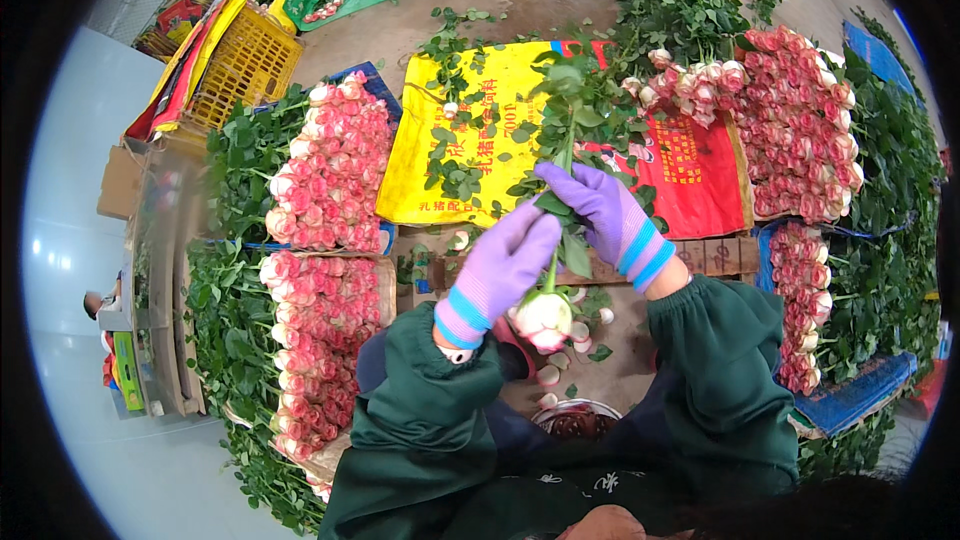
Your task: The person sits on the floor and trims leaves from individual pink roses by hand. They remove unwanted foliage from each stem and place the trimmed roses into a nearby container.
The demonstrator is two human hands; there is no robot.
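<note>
A single white-and-pink rose (545, 317) hangs bloom-down between my forearms, its leafy stem running up and away from me. My left hand (510, 259), in a purple knit glove with blue cuff stripes, closes around the stem just above the bloom. Farther up, my right hand (600, 214), gloved the same way, grips the stem among its leaves. Its fingertips are partly hidden by foliage. Beneath the stem lie a yellow printed sack (420, 142) and a red printed sack (705, 187), strewn with loose leaves.
Stacked pink-and-white roses flank me at left (330, 172) and right (799, 127). More loose roses (686, 86) lie on the red sack. A wooden plank (712, 256) crosses before me, with fallen petals (549, 375) below. A yellow plastic crate (244, 64) stands at far left.
</note>
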